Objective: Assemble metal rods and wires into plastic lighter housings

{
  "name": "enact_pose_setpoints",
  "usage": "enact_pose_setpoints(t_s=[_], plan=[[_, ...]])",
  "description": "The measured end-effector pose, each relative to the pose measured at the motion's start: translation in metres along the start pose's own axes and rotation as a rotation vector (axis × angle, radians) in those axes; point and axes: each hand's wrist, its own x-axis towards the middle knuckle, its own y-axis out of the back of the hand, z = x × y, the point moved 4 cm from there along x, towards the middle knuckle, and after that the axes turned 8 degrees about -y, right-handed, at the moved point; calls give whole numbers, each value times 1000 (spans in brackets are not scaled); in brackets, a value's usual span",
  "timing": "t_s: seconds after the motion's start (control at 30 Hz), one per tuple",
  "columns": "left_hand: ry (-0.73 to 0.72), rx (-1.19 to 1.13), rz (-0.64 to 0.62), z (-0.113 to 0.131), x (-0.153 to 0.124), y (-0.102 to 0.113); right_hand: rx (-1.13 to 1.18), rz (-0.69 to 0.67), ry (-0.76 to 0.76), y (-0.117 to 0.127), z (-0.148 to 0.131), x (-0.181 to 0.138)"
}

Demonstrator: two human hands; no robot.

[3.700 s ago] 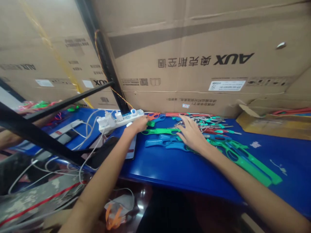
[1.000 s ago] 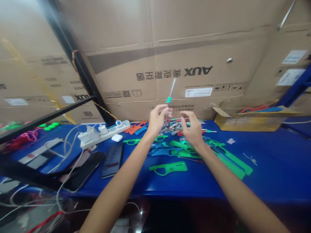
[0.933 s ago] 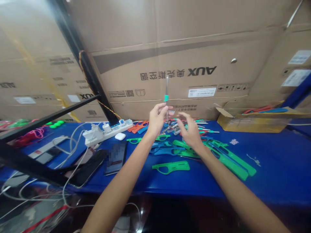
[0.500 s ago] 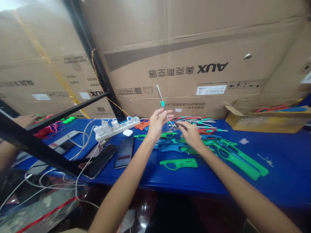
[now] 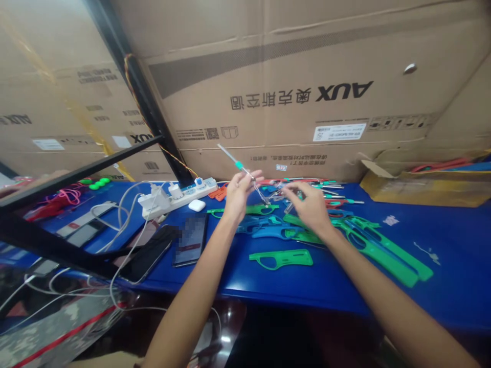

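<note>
My left hand (image 5: 238,190) is raised over the blue table (image 5: 268,286) and pinches a thin metal blade with a green collar (image 5: 238,164), which tilts up to the left. My right hand (image 5: 309,203) hovers just right of it with fingers curled, its fingertips close to the blade's lower end; what it holds, if anything, is too small to make out. Under both hands lie green and blue plastic handle pieces (image 5: 282,258) and a heap of several metal blades (image 5: 307,186).
A white power strip (image 5: 174,193) with chargers and cables, a white earbud case (image 5: 197,205) and two phones (image 5: 191,239) lie left. Cardboard boxes (image 5: 307,97) wall the back. An open carton (image 5: 425,186) sits at right. A black frame bar (image 5: 76,174) crosses left.
The blade in my left hand has swung from upright to leaning left. Both hands have dropped slightly toward the pile. Earlier, both hands were down on the table among the parts.
</note>
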Motion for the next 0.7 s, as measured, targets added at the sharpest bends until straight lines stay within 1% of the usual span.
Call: enact_pose_setpoints(t_s=[0.07, 0.13, 0.2, 0.27, 0.33, 0.47, 0.53, 0.57, 0.63, 0.7], plan=[[-37, -25, 72, 11, 4, 12, -32, 113, -79, 12, 10, 7], [-55, -43, 122, 22, 5, 21, -70, 181, -142, 23, 20, 13], [-60, -52, 150, 33, 2, 26, -118, 202, -173, 30, 27, 17], [-52, -70, 146, 44, -5, 26, -164, 189, -164, 33, 31, 18], [-41, -98, 117, 55, -14, 23, -196, 129, -118, 30, 32, 17], [-29, -111, 63, 79, -29, 19, -234, -137, 12, 6, 30, 7], [-28, -96, 60, 89, -34, 19, -248, -235, 50, -6, 29, 2], [-30, -88, 62, 92, -37, 19, -253, -256, 57, -10, 28, 1], [-38, -72, 73, 94, -43, 18, -246, -253, 56, -14, 22, 0], [-47, -49, 87, 90, -52, 17, -210, -241, 58, -13, 8, -1]])
